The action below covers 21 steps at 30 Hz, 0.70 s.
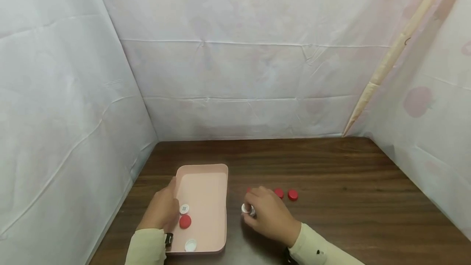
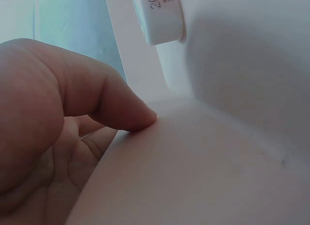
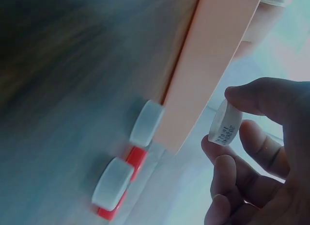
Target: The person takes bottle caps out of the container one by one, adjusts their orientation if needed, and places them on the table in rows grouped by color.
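My right hand [image 1: 270, 215] is just right of a pale pink tray [image 1: 207, 183]. It pinches a white bottle cap [image 3: 227, 124] with printed digits between thumb and fingers, raised off the table in the right wrist view. Two more white caps [image 3: 147, 123] stand on the table there, with red caps [image 3: 136, 158] behind them. With thumb and fingers on either side, my left hand [image 1: 160, 207] grips the tray's left wall. Inside the tray lie a white cap [image 1: 184, 209], a red cap [image 1: 185, 221] and another white cap [image 1: 190, 245] near the front edge.
Past my right hand, two red caps [image 1: 279, 193] [image 1: 292, 194] sit on the dark wood table [image 1: 349, 199]. A third red cap [image 1: 248, 190] is partly hidden behind the fingers. Whitish sheets [image 1: 239, 72] wall the table at back and sides. A wrapped pole [image 1: 382, 66] leans at the back right.
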Each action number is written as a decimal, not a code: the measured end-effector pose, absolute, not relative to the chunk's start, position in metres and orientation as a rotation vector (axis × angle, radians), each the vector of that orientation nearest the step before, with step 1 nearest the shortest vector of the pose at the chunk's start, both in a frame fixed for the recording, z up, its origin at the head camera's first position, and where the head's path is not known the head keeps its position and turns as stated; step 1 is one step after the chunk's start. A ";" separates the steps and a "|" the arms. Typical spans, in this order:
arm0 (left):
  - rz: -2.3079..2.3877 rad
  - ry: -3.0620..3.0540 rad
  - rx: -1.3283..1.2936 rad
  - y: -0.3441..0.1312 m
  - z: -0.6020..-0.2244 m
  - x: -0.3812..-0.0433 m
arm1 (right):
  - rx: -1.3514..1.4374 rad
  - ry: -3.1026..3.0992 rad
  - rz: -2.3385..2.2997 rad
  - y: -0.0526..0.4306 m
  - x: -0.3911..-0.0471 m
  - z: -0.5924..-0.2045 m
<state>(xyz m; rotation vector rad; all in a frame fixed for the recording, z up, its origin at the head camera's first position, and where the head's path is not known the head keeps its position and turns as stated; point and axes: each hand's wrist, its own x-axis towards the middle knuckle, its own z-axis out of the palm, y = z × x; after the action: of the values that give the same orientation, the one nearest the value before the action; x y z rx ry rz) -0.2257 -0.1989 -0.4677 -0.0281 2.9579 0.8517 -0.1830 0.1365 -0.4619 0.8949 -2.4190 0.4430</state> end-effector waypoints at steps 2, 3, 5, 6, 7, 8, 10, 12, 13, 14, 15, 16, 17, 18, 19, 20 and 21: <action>0.856 2.956 -0.030 -0.199 -0.468 -0.226 | 0.884 -2.436 0.430 0.141 -0.182 -0.463; 0.859 2.954 -0.031 -0.199 -0.468 -0.226 | 0.880 -2.443 0.426 0.143 -0.182 -0.463; 0.869 2.950 -0.037 -0.199 -0.468 -0.226 | 0.872 -2.451 0.412 0.147 -0.181 -0.463; 0.874 2.947 -0.041 -0.199 -0.468 -0.226 | 0.867 -2.456 0.404 0.149 -0.181 -0.464; 0.880 2.943 -0.045 -0.198 -0.468 -0.226 | 0.864 -2.462 0.398 0.151 -0.181 -0.464; 0.881 2.943 -0.046 -0.198 -0.468 -0.225 | 0.863 -2.465 0.389 0.152 -0.180 -0.463; 0.878 2.944 -0.043 -0.198 -0.468 -0.225 | 0.856 -2.471 0.364 0.156 -0.180 -0.463; 0.871 2.944 -0.040 -0.198 -0.468 -0.225 | 0.845 -2.482 0.342 0.159 -0.180 -0.464; 0.866 2.945 -0.036 -0.198 -0.467 -0.225 | 0.839 -2.487 0.339 0.161 -0.179 -0.464; 0.858 2.947 -0.033 -0.198 -0.467 -0.225 | 0.833 -2.491 0.335 0.162 -0.179 -0.464; 0.849 2.950 -0.025 -0.199 -0.466 -0.225 | 0.827 -2.494 0.333 0.164 -0.179 -0.463; 0.849 2.947 -0.025 -0.199 -0.465 -0.226 | 0.821 -2.495 0.335 0.166 -0.179 -0.463; 0.848 2.944 -0.022 -0.199 -0.465 -0.226 | 0.817 -2.496 0.339 0.168 -0.179 -0.463; 0.846 2.944 -0.017 -0.199 -0.465 -0.226 | 0.814 -2.497 0.346 0.170 -0.178 -0.463; 0.845 2.945 -0.014 -0.200 -0.465 -0.227 | 0.809 -2.500 0.346 0.173 -0.178 -0.463; 0.846 2.943 -0.013 -0.200 -0.465 -0.226 | 0.804 -2.504 0.348 0.176 -0.178 -0.463; 0.849 2.941 -0.014 -0.199 -0.465 -0.226 | 0.798 -2.510 0.350 0.178 -0.178 -0.463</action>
<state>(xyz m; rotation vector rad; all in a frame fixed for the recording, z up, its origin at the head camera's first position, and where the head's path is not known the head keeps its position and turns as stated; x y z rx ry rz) -0.2265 -0.1995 -0.4652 -0.0138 2.9413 0.8492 -0.1779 0.1782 -0.4632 0.7979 -2.5099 0.3501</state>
